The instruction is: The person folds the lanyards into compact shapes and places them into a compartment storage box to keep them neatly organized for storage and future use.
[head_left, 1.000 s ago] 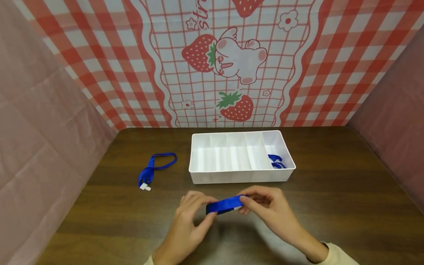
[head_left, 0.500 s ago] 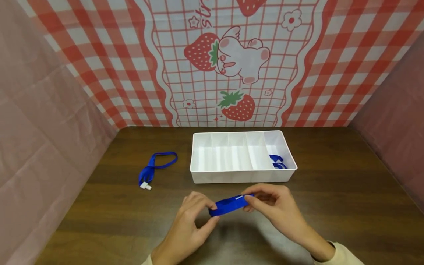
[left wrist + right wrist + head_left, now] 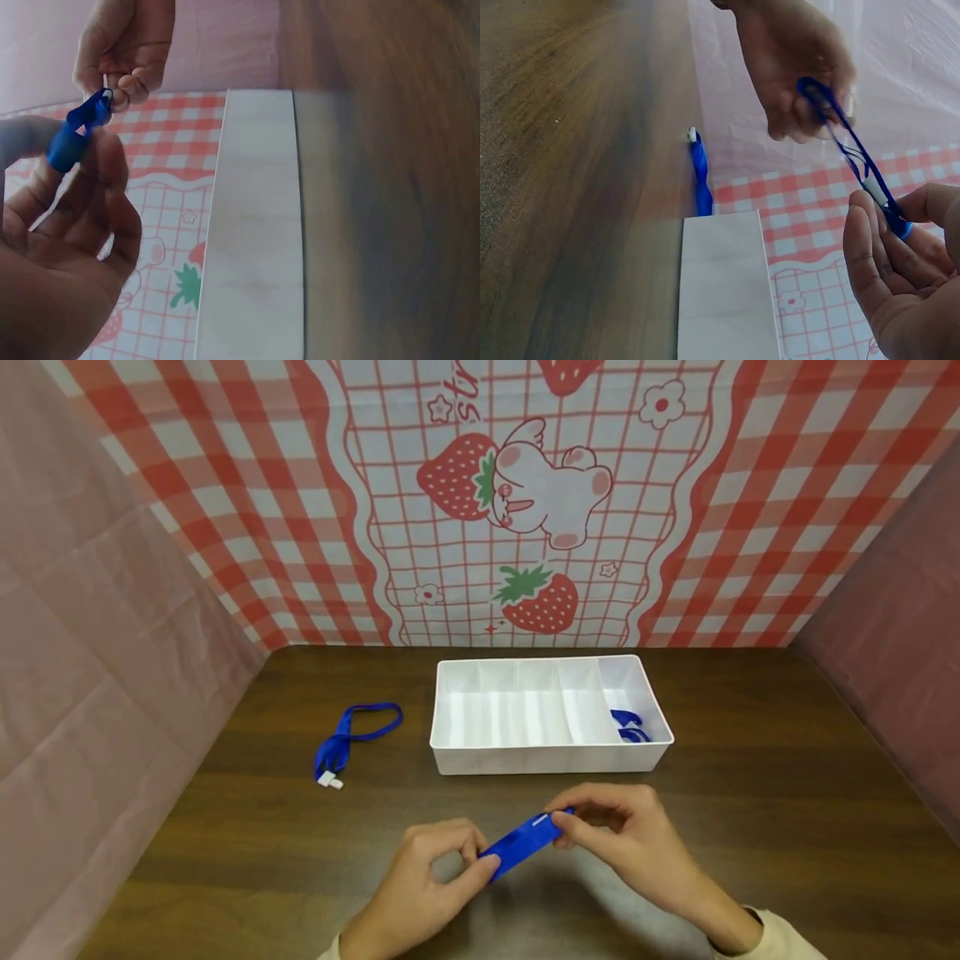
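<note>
A folded blue lanyard point(image 3: 528, 843) is stretched between my hands above the table, in front of the white tray. My left hand point(image 3: 420, 877) pinches its lower left end between thumb and forefinger. At the upper right end my right hand point(image 3: 633, 843) grips it with thumb and fingertips. The right wrist view shows the band as a narrow loop, with a white plastic clip point(image 3: 874, 189) by the right fingers. Further strap folds lie inside that loop. In the left wrist view the lanyard's near end point(image 3: 67, 150) curves around between the left fingers.
Behind the hands stands a white tray point(image 3: 547, 760) with several compartments; blue straps point(image 3: 628, 727) lie in its rightmost one. Left of it, another blue lanyard point(image 3: 333, 747) with white ends rests on the wooden table point(image 3: 225, 860). A checked strawberry cloth point(image 3: 532, 602) hangs behind.
My left hand has lowered its end of the lanyard, so the band now slants more steeply. The right hand has shifted slightly to the right. A white mark now shows on the band's upper part.
</note>
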`<state>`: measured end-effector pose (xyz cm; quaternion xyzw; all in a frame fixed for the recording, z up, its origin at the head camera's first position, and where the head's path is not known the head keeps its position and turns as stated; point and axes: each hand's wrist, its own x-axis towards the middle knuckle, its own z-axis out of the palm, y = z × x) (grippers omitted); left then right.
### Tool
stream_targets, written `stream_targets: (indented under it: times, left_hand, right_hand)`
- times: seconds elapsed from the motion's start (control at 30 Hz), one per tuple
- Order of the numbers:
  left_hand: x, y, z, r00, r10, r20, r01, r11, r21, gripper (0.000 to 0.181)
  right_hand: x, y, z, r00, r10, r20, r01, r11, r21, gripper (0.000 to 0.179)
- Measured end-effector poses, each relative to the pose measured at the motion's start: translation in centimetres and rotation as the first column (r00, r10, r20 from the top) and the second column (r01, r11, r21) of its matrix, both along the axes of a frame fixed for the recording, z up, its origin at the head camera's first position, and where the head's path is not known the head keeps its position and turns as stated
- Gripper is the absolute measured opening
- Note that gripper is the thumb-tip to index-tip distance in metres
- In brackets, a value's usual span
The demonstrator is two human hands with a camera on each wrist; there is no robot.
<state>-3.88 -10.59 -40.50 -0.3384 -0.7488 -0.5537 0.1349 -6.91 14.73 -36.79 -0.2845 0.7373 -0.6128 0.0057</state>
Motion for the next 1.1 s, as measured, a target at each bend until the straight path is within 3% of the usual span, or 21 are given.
stream_targets:
  times: [0.2, 0.43, 0.57, 0.67, 0.8, 0.87, 0.9, 0.97, 1.1]
  left_hand:
    - [0.13, 0.02, 0.07, 0.995, -0.057, 0.088, 0.051, 0.996, 0.071, 0.017]
    - [0.03, 0.26, 0.08, 0.99, -0.102, 0.097, 0.094, 0.992, 0.087, 0.024]
    - [0.09, 0.33, 0.07, 0.973, -0.183, 0.143, 0.171, 0.981, 0.095, 0.024]
    - [0.08, 0.24, 0.11, 0.924, -0.309, 0.227, 0.275, 0.947, 0.169, 0.018]
    - [0.09, -0.11, 0.26, 0.81, -0.495, 0.314, 0.396, 0.857, 0.329, 0.023]
    - [0.1, -0.22, 0.33, 0.787, -0.541, 0.296, 0.435, 0.828, 0.355, 0.026]
    - [0.09, -0.24, 0.35, 0.785, -0.552, 0.28, 0.449, 0.819, 0.357, 0.027]
    - [0.03, -0.22, 0.33, 0.802, -0.549, 0.236, 0.464, 0.821, 0.334, 0.028]
    - [-0.06, -0.22, 0.14, 0.869, -0.463, 0.173, 0.413, 0.873, 0.259, 0.021]
  right_hand:
    - [0.08, 0.09, 0.14, 1.0, -0.002, -0.012, 0.002, 1.0, -0.002, 0.014]
    - [-0.34, 0.46, 0.13, 0.999, -0.008, -0.039, 0.008, 1.0, 0.008, 0.017]
    - [-0.52, 0.68, 0.06, 0.999, 0.0, -0.052, 0.001, 1.0, 0.024, 0.02]
    - [-0.51, 0.83, 0.06, 0.999, 0.006, -0.038, -0.004, 0.999, 0.043, 0.018]
    - [-0.44, 0.94, -0.05, 0.999, 0.031, -0.019, -0.03, 0.998, 0.048, 0.017]
    - [-0.46, 0.94, -0.08, 0.999, 0.041, -0.01, -0.04, 0.998, 0.045, 0.017]
    - [-0.48, 0.93, -0.09, 0.999, 0.045, -0.006, -0.044, 0.998, 0.042, 0.017]
    - [-0.56, 0.88, -0.08, 0.999, 0.05, -0.003, -0.05, 0.998, 0.038, 0.014]
    - [-0.73, 0.72, -0.26, 0.997, 0.076, -0.003, -0.076, 0.997, 0.021, 0.012]
